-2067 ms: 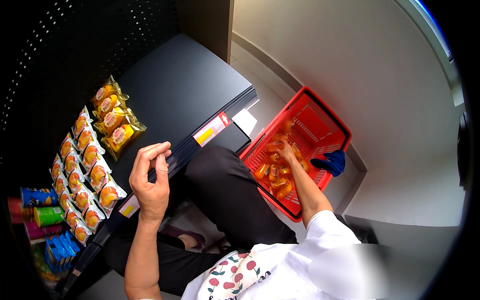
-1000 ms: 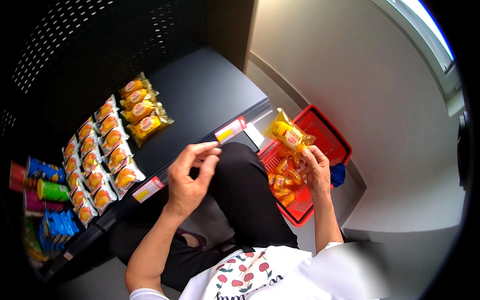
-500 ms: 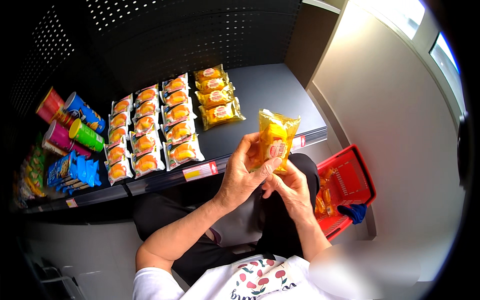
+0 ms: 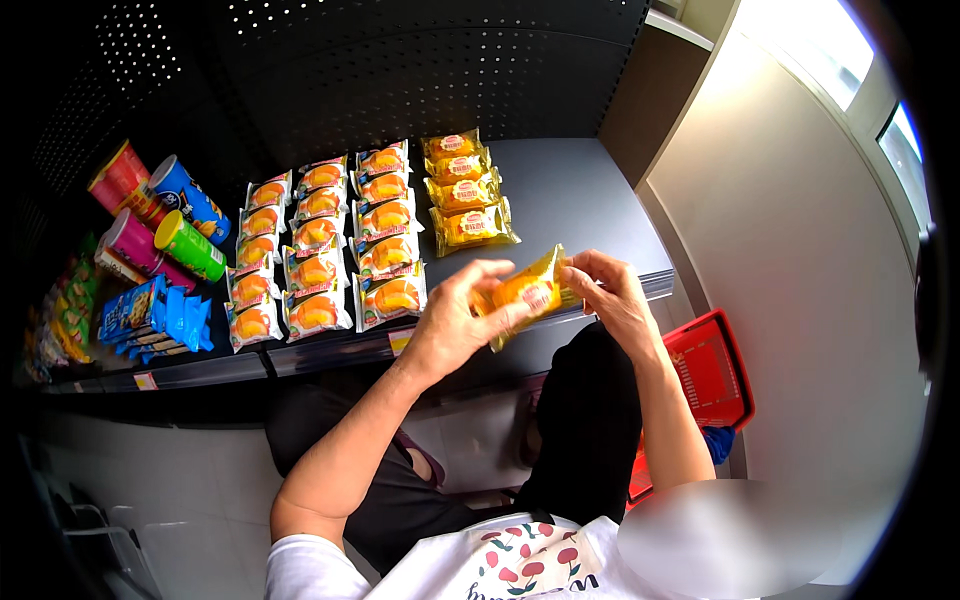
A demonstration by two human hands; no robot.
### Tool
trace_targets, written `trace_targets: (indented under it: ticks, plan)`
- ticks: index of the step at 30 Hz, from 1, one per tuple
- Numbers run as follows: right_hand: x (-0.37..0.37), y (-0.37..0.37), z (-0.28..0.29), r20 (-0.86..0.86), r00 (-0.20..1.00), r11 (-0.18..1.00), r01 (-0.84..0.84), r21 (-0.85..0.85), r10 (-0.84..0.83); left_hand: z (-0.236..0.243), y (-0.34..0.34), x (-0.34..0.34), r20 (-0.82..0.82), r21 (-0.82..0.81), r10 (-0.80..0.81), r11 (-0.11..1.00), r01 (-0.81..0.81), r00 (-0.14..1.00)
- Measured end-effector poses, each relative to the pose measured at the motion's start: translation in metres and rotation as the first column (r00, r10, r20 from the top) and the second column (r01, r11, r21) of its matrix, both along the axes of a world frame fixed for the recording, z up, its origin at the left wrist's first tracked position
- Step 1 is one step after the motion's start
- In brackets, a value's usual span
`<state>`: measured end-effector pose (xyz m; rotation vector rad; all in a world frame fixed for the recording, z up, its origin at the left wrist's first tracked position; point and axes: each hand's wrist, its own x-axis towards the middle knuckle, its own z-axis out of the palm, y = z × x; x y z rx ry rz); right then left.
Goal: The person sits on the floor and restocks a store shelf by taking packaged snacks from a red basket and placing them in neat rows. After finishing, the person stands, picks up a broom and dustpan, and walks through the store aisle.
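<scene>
A yellow packaged bread (image 4: pixel 535 291) is held between my two hands, tilted, above the front edge of the dark shelf (image 4: pixel 565 190). My left hand (image 4: pixel 450 320) grips its left end, thumb across the front. At the upper right end, my right hand (image 4: pixel 612 290) pinches the wrapper with thumb and fingertips. Just behind, several matching yellow packaged breads (image 4: pixel 474 226) form a short row from front to back. Left of that row are three columns of white-and-orange packaged breads (image 4: pixel 389 296).
Snack canisters in red, blue (image 4: pixel 188 198), purple and green (image 4: pixel 190 246) stand at the left, with blue snack bags (image 4: pixel 155 312) before them. A red basket (image 4: pixel 735 385) sits low on the right, by a pale wall (image 4: pixel 790 250). A perforated black panel (image 4: pixel 420 80) backs the shelf.
The bread has gone from upright to tilted sideways. My right hand has moved from its lower end up to its right end, and my left hand has shifted left.
</scene>
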<state>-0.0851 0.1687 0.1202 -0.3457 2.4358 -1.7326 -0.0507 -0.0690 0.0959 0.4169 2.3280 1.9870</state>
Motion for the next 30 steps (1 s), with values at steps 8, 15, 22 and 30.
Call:
trace_targets:
  ticks: [8,15,22,30]
  plan:
    - [-0.056,-0.016,-0.021,0.113,0.992,0.995,-0.067,0.067,0.059,0.001,-0.013,-0.014,-0.161,-0.095,0.368,0.918,-0.385,0.916]
    - [-0.081,-0.036,-0.032,0.105,0.991,0.977,-0.103,0.184,0.085,-0.017,-0.018,-0.021,-0.395,-0.430,0.334,0.756,-0.494,0.856]
    - [-0.089,-0.043,-0.035,0.099,0.991,0.971,-0.106,0.215,0.087,-0.024,-0.016,-0.023,-0.544,-0.647,0.212,0.511,-0.566,0.812]
    - [-0.094,-0.040,-0.038,0.131,0.984,0.955,-0.148,0.259,0.117,-0.017,-0.012,-0.026,-0.511,-0.721,0.174,0.446,-0.530,0.842]
